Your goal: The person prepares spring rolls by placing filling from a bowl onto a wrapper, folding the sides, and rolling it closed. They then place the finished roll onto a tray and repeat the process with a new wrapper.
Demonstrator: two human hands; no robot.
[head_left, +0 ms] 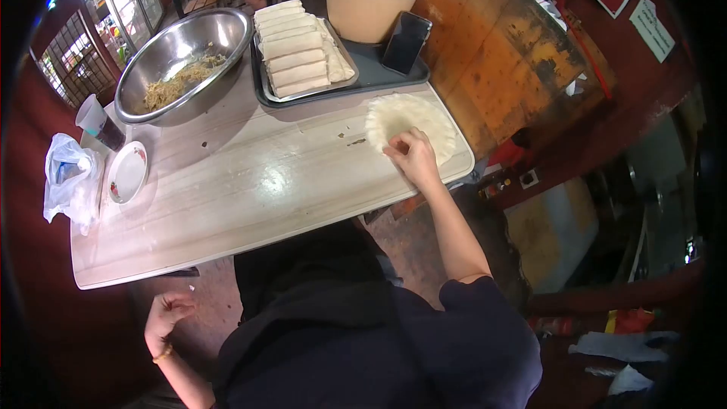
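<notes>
Fingers of the right hand [413, 155] bunched narrow on the pale round wrappers [418, 113], right of center on the table [265, 174]; cannot tell whether pinching an edge. At lower left, holds the left hand [166, 320] off the table, loosely curled, half open. Toward upper center, rolls [295, 49] on a metal tray [304, 94]; at upper left, shredded filling [178, 87] in a steel bowl [201, 103].

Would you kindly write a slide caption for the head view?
Right hand over pale round sheets on a table, with stacked rolls and a metal bowl beyond; left hand held away.
</notes>
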